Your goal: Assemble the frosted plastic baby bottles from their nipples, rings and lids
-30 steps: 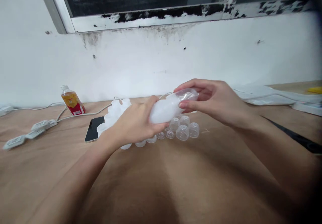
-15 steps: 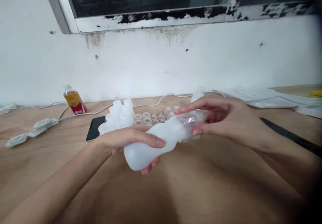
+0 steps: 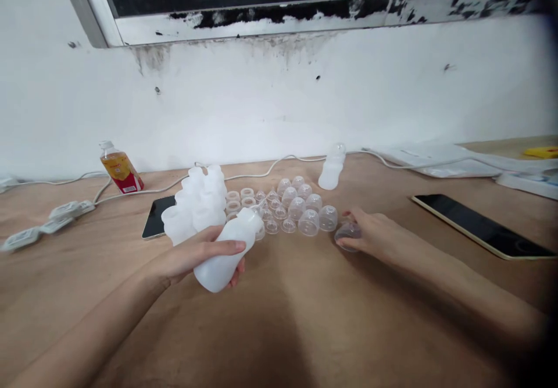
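Observation:
My left hand (image 3: 203, 251) is wrapped round a white baby bottle (image 3: 220, 269), tilted with its neck up to the right. A clear teat (image 3: 261, 206) tops it, uncovered. To the right, my right hand (image 3: 370, 232) grips a clear dome cap (image 3: 347, 238) low at the tabletop, fingers on its sides. Beside that cap stand several more clear caps (image 3: 309, 223) in rows, then clear teats (image 3: 271, 226) and white collar rings (image 3: 233, 196). White bottle bodies (image 3: 204, 193) are bunched behind my left hand.
A capped baby bottle (image 3: 331, 173) stands near the wall. Phones lie at left (image 3: 159, 218) and right (image 3: 479, 225). A drink bottle (image 3: 122, 170), white cable (image 3: 261, 174) and adapters (image 3: 65, 219) are at the back left. Plastic bags (image 3: 422, 161) lie at the back right.
My right hand has taken the clear cap off the bottle's top and moved right and down to the table with it. My left hand has drawn the bottle leftward.

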Tool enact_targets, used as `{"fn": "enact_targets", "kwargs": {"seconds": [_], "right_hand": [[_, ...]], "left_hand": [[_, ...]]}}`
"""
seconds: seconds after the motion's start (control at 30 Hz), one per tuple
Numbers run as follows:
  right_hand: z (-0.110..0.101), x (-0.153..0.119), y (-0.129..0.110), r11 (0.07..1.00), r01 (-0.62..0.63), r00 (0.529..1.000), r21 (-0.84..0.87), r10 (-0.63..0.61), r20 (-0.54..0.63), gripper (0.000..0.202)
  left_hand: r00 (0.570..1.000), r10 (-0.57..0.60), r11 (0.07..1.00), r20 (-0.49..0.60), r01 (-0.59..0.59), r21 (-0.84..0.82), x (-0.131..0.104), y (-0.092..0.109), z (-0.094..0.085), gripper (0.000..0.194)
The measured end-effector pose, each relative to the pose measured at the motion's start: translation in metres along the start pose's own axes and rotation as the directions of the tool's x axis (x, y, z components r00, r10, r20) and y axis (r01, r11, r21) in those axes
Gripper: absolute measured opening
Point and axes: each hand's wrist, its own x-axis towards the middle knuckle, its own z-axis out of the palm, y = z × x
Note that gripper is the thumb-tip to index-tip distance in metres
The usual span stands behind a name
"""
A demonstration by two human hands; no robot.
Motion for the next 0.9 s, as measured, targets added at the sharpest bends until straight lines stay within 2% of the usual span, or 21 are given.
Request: {"fn": "enact_targets", "kwargs": {"seconds": [0.17,0.3,0.4,0.5,0.57,0.6,0.67,0.73,0.77,0.83,0.9], "right_hand": [[0.0,0.016,-0.012,0.996,0.078,0.997,0.038,-0.077,-0.013,0.049],[-0.002,0.018,-0.015,0.994,0.07,0.997,0.087,-0.071,0.005,0.051],[-0.016,0.015,-0.02,0.972,0.141,0.99,0.186,-0.144,0.004,0.068],[-0.039,0.01,-0.037,0.915,0.235,0.971,0.328,-0.21,-0.11,0.075],[-0.052,0.007,-0.058,0.817,0.289,0.957,0.499,-0.259,-0.13,0.065],[-0.057,0.007,-0.069,0.74,0.302,0.948,0.601,-0.299,-0.108,0.06],[-0.061,0.009,-0.09,0.654,0.251,0.921,0.714,-0.389,0.032,0.05],[-0.059,0.014,-0.106,0.691,0.221,0.877,0.688,-0.45,0.17,0.039],[-0.056,0.017,-0.11,0.725,0.239,0.871,0.646,-0.454,0.187,0.035],[-0.049,0.022,-0.115,0.765,0.313,0.891,0.563,-0.442,0.105,0.034],[-0.042,0.027,-0.116,0.748,0.386,0.895,0.54,-0.446,-0.022,0.034]], "left_hand": [[0.999,0.002,1.0,0.038,-0.003,0.005,0.003,0.0,0.004,0.027],[0.998,-0.01,0.999,0.055,0.008,0.031,0.002,-0.001,0.008,0.028],[0.998,-0.027,0.998,0.053,0.024,0.064,0.0,0.001,0.01,0.032],[0.999,0.023,0.975,-0.036,-0.015,0.223,0.0,0.005,0.014,0.039],[0.978,0.134,0.89,-0.16,-0.048,0.453,0.003,0.007,0.019,0.045],[0.953,0.204,0.812,-0.222,-0.037,0.583,0.006,0.008,0.022,0.048],[0.895,0.334,0.604,-0.296,0.038,0.796,0.014,0.008,0.027,0.048],[0.863,0.411,0.418,-0.295,0.109,0.902,0.021,0.007,0.029,0.044],[0.861,0.424,0.362,-0.282,0.124,0.924,0.024,0.006,0.029,0.042],[0.874,0.416,0.316,-0.253,0.122,0.941,0.027,0.004,0.027,0.042],[0.887,0.403,0.312,-0.225,0.098,0.945,0.027,0.004,0.023,0.044]]}}
